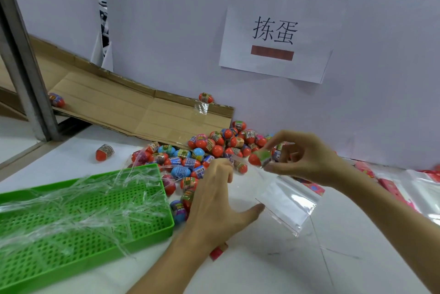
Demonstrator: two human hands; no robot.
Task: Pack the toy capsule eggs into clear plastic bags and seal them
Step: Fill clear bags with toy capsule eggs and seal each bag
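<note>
Perforated green plastic tray (142,229) is sitting at the left on the white tabletop (262,270), running out of view at the lower left edge, and it is holding only a tangle of thin clear plastic strips (78,201), some spilling over its rim. Behind it, flattened brown cardboard (114,103) is leaning against the white wall, with one red capsule egg (57,100) lying at its left end, partly behind a grey metal post (26,60), and another (206,97) near its right end. A lone red egg (104,152) is lying apart on the table.

Just right of the tray, a heap of red, blue and pink labelled toy capsule eggs (202,150) is spreading toward the wall; the labels are too small to read.

The left hand (214,201) is covering part of the heap, its fingers curling at the top edge of a clear plastic bag (283,201); whether they are pinching the film I cannot tell. The bag is hanging open and empty between the hands, its lower corner resting on the table.

The right hand (307,162) is pinching a red-and-green capsule egg (259,158) between fingertips and thumb, just at the bag's mouth.

On the wall above, a taped paper sign (276,31) is showing two printed characters. At the far right, more clear bags and red-pink packets (390,186) are lying, cut off by the edge.
</note>
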